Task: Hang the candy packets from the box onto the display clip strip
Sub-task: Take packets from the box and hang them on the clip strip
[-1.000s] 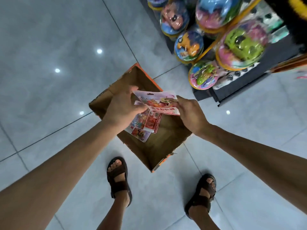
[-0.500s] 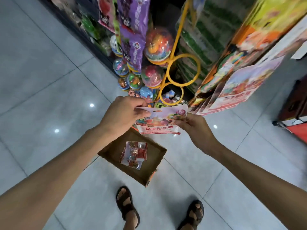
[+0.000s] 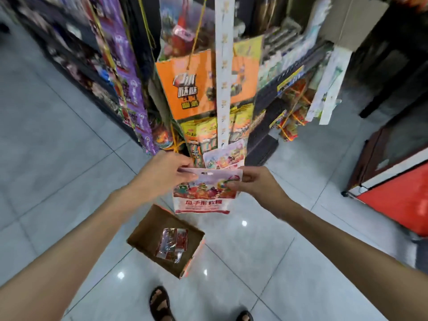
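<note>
A candy packet (image 3: 202, 195), pink and white with red print, hangs between my hands. My left hand (image 3: 165, 174) pinches its top left corner and my right hand (image 3: 257, 183) pinches its top right corner. Its hang slot faces up, just below the white clip strip (image 3: 224, 72), which drops down the front of the shelf. One packet (image 3: 223, 155) hangs at the strip's lowest clip, right behind the held one. The open cardboard box (image 3: 148, 232) sits on the floor below, with a few packets (image 3: 172, 243) lying inside.
Orange and yellow snack bags (image 3: 196, 93) hang behind the strip. Purple packs (image 3: 129, 84) line the shelf at left. A red cabinet (image 3: 398, 195) stands at right. My sandalled feet (image 3: 162, 304) are on grey floor tiles near the box.
My view has tilted up from the box to the shelf. Both hands have lifted the packet out of the box and up to the bottom of the clip strip.
</note>
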`<state>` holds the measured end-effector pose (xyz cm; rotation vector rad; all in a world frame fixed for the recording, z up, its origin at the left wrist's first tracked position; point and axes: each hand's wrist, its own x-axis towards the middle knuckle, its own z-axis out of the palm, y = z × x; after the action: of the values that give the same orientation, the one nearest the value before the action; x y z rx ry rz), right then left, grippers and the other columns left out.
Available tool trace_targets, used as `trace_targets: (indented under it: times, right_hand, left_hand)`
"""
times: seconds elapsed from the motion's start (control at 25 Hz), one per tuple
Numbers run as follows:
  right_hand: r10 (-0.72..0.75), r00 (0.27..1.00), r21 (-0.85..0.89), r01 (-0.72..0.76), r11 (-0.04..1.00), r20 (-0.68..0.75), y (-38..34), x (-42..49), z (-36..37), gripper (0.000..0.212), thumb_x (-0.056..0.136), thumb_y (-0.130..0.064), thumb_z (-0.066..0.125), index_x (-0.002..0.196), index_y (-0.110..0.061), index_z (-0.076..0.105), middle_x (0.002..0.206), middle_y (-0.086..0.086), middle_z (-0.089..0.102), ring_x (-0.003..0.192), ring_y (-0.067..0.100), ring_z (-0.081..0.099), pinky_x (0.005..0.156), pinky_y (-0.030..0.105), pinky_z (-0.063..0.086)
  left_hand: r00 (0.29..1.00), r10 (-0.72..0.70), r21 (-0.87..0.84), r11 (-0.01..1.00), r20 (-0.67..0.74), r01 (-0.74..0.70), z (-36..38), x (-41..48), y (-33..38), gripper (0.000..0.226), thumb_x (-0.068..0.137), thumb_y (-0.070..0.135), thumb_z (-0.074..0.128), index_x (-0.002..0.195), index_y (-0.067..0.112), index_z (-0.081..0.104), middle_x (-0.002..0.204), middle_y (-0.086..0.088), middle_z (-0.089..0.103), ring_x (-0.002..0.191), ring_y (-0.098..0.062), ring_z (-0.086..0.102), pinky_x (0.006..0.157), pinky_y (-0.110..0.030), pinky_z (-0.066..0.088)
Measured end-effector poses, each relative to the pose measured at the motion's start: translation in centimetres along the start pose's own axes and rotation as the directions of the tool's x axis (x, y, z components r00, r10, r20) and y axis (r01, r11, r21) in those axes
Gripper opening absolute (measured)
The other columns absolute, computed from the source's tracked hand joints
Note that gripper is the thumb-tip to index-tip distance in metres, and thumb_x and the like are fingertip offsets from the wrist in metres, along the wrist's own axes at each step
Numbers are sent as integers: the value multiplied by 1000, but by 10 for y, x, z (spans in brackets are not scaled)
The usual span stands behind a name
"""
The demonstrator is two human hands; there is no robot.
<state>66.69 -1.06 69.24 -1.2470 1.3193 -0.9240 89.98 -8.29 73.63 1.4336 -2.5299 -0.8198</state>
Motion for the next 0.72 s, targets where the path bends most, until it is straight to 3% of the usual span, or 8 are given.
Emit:
trace_targets:
  times: [0.2, 0.36, 0.56, 0.72]
  right_hand:
    - [-127, 989, -157, 113, 981, -80, -54, -19, -67, 34, 77, -7, 77, 107, -19, 68, 93, 3, 73, 86, 15, 71, 71, 28, 59]
    - [-206, 979, -455, 179, 872, -10, -68, -18, -84, 11, 77, -23, 78, 88, -21, 76, 76, -15, 70, 71, -4, 64, 56, 8, 43]
    - [-146, 989, -413, 127, 902, -15, -56, 3, -89, 15, 75, -26, 80, 88, -19, 78, 86, -7, 75, 77, 4, 66, 57, 13, 44]
    - [-80, 997, -373, 81, 924, 17, -49, 32, -86, 13, 78, -20, 77, 91, -16, 78, 88, -7, 73, 84, 9, 66, 64, 22, 50]
  left_hand:
    - [999, -33, -27, 999, -38, 32, -11, 2, 83, 21, 83, 26, 71, 65, 24, 61, 63, -4, 66, 60, -16, 60, 54, -31, 41]
    - [997, -11, -28, 1000, -78, 8, -8, 13, 109, 17, 82, 26, 72, 68, 18, 67, 64, -4, 67, 62, -18, 61, 51, -27, 35]
    - [997, -22, -113, 994, -71, 14, -6, 37, 104, 15, 77, 24, 77, 65, 24, 68, 52, 12, 59, 50, -2, 52, 50, -21, 35]
    - [996, -23, -170, 985, -82, 8, 2, 61, 81, 11, 76, 25, 77, 72, 15, 74, 55, 4, 63, 52, -6, 53, 54, -27, 40]
